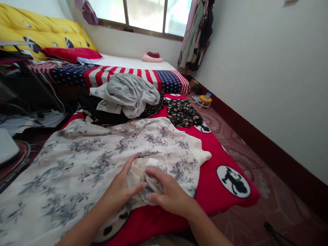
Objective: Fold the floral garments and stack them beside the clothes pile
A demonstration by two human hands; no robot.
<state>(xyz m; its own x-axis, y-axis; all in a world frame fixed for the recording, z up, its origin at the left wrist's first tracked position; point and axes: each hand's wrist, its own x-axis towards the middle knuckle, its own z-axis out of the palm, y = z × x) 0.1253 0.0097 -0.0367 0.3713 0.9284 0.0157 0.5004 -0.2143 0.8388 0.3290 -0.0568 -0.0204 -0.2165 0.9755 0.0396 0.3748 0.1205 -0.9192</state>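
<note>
A thin white garment with grey flowers (102, 160) lies spread over a red cloth with round cartoon patches (217, 191). My left hand (123, 189) is at the garment's near right part, its thumb and fingers around a bunched fold. Facing it, my right hand (171, 193) grips the same bunched fabric between thumb and fingers. The fingertips of both hands are partly hidden in the folds. A plain cream end of the garment (205, 156) sticks out to the right, past my right hand.
Beyond the garment sits a heap with a light grey cloth (128, 94) on top of black clothing (102, 111). To its right lies a black floral garment (183, 112). A bed (120, 73), a small yellow stool (205, 99) and a wall (269, 78) stand farther off.
</note>
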